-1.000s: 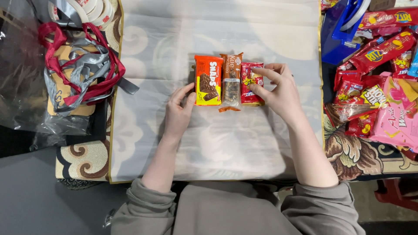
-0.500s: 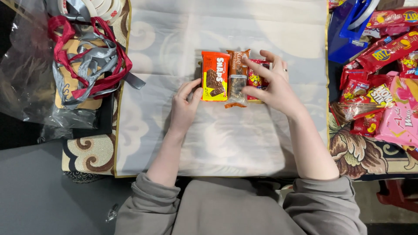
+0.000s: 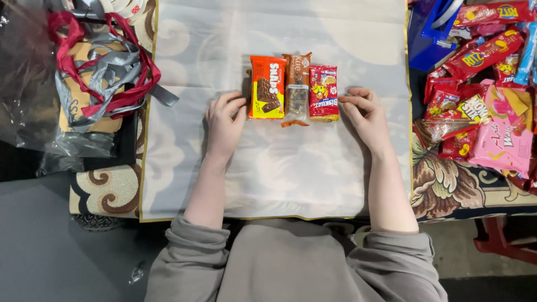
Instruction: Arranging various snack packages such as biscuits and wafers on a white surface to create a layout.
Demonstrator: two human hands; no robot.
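Three snack packs lie side by side in a row on the pale wrapping sheet, toward its far half: an orange pack, a brown bar wrapper with a clear window in the middle, and a red pack, each touching its neighbour. The left hand rests on the sheet just left of the orange pack, its fingers loosely curled and their tips touching that pack's left edge; it grips nothing. The right hand lies just right of the red pack, near it but apart, fingers bent with thumb and forefinger drawn close together, holding nothing. Right of the sheet, a heap of snack packets in red, pink and yellow lies loose on the patterned cloth, beside a blue bag whose contents cannot be made out. Left of the sheet sits a tangle of red and grey ribbons next to crumpled clear plastic.
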